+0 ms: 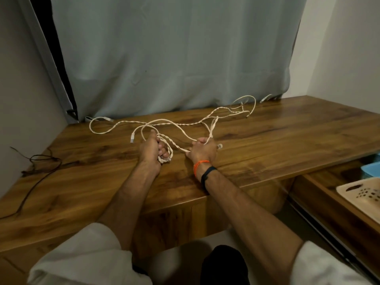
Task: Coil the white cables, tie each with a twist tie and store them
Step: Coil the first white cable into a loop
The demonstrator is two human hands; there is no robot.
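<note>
Cables [178, 124] tangled; left hand [151, 150], right hand [203, 150] grip strands.

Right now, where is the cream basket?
In the head view, the cream basket sits at the far right edge, on a lower wooden surface beside the table, below a blue container.

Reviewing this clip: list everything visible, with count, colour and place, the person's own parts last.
white cables: several, exact count unclear, tangled across the tabletop
table: one, brown wood, fills mid-frame
dark cord: one, black, table's left edge
curtain: one, pale grey-blue, behind the table
basket: one, cream, lower shelf at right
blue tray: one, behind the basket
wristbands: two, orange and black, right wrist
left hand: grips coiled cable
right hand: pinches a cable strand
</note>
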